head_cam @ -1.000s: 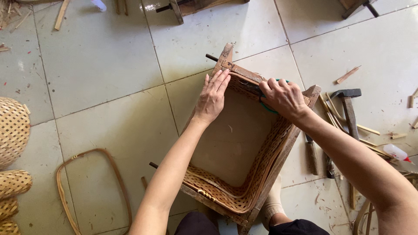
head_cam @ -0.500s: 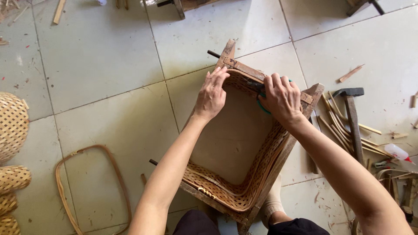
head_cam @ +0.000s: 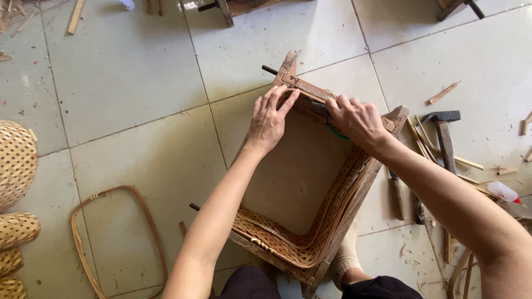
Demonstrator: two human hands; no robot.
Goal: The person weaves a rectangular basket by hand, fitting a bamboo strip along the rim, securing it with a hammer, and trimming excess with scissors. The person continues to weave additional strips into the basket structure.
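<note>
Both hands, left hand [head_cam: 269, 119] and right hand [head_cam: 354, 119], press fingers onto the woven basket [head_cam: 310, 243] rim inside its wooden frame [head_cam: 354, 207]; uneven pressure could probably buckle the weave.

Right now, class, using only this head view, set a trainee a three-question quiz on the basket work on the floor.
1. True or false: both hands rest on the far edge of the square woven basket held in its wooden frame.
2. Which tool lies on the tiles to the person's right? A) hammer B) saw C) pliers
3. Fill in: the loose bent cane hoop lies on the person's ____ side.

Key
1. True: the left hand and right hand both sit on the far rim.
2. A: the hammer.
3. Left: the cane hoop.
</note>
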